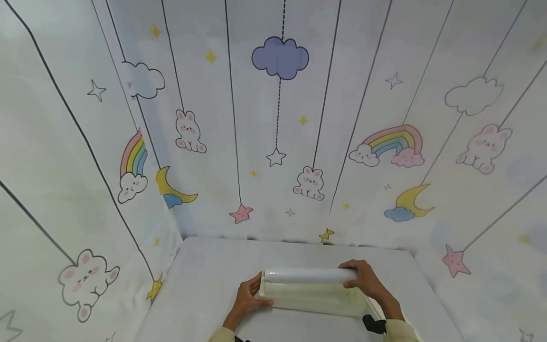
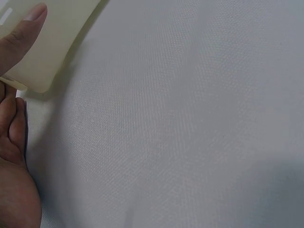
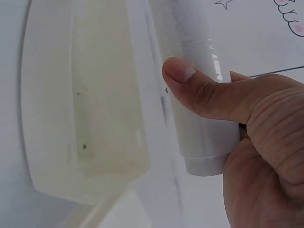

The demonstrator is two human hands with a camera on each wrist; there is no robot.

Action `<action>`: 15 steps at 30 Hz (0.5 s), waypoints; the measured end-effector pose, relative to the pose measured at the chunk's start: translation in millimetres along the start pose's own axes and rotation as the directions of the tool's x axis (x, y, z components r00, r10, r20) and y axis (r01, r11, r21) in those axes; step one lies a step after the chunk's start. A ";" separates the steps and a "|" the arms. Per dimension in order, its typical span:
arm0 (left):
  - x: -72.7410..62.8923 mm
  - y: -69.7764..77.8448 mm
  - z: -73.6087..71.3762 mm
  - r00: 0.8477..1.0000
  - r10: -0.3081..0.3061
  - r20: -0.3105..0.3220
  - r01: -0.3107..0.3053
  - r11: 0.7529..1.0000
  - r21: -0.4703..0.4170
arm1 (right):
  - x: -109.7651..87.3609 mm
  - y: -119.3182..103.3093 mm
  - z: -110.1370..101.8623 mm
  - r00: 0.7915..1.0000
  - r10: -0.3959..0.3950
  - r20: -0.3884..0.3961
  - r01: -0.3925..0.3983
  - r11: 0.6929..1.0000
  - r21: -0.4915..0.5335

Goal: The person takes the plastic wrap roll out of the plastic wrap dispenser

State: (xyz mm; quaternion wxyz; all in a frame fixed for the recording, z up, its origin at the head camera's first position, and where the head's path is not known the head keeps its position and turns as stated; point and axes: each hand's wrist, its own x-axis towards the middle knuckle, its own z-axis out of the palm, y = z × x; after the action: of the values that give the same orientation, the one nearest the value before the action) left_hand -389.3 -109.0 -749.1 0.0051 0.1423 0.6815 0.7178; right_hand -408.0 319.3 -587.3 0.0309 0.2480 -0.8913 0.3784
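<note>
A long, cream-coloured plastic box (image 1: 316,306) lies lengthwise before me, its inside showing. My left hand (image 1: 248,298) grips its left end, the thumb (image 2: 23,38) on the near wall and the fingers around the end. A shiny white roll of plastic wrap (image 1: 307,275) runs along the box's far side, overlapping its far edge in the head view. My right hand (image 1: 362,279) grips the roll near its right end, thumb across the near side. In the right wrist view the roll's narrower core end (image 3: 205,166) sticks out past the hand. Small dark specks dot the box's inside.
The box rests on a white-covered table (image 1: 205,266) with a textured cloth surface. A pale strip (image 1: 373,308) extends from the box's right end, partly behind my right wrist. White sheets (image 1: 273,190) printed with rabbits, stars and clouds enclose the table at the back and sides.
</note>
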 end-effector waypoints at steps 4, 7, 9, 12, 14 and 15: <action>-0.9 -4.2 0.9 1.000 0.001 -0.001 -0.001 1.000 -0.009 | 8.4 -3.5 -8.6 1.000 -0.005 0.001 0.005 1.000 0.018; 0.2 -6.0 1.3 1.000 0.010 -0.005 -0.011 1.000 -0.020 | 17.5 -6.3 -14.9 1.000 -0.018 -0.023 0.018 0.999 0.032; 0.2 -5.8 1.1 1.000 0.009 -0.009 -0.009 1.000 -0.030 | 23.9 -8.5 -18.9 0.999 -0.029 -0.031 0.030 0.999 0.033; -0.5 -4.6 0.6 1.000 -0.001 -0.003 0.001 0.999 -0.035 | 32.9 -14.2 -24.7 0.999 -0.033 -0.031 0.034 0.999 0.033; -0.8 -3.6 0.4 1.000 -0.009 0.000 0.009 0.999 -0.035 | 38.2 -17.8 -28.3 0.999 -0.037 -0.032 0.038 0.999 0.037; -0.7 -3.4 0.3 1.000 -0.001 0.004 0.001 1.000 -0.025 | 40.6 -19.4 -29.8 0.998 -0.041 -0.038 0.043 0.998 0.037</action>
State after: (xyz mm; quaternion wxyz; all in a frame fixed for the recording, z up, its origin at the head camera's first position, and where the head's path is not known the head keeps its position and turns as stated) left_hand -389.2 -108.5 -752.5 0.0086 0.1432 0.6726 0.7260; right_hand -438.5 311.4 -543.5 0.0509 0.2600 -0.8779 0.3989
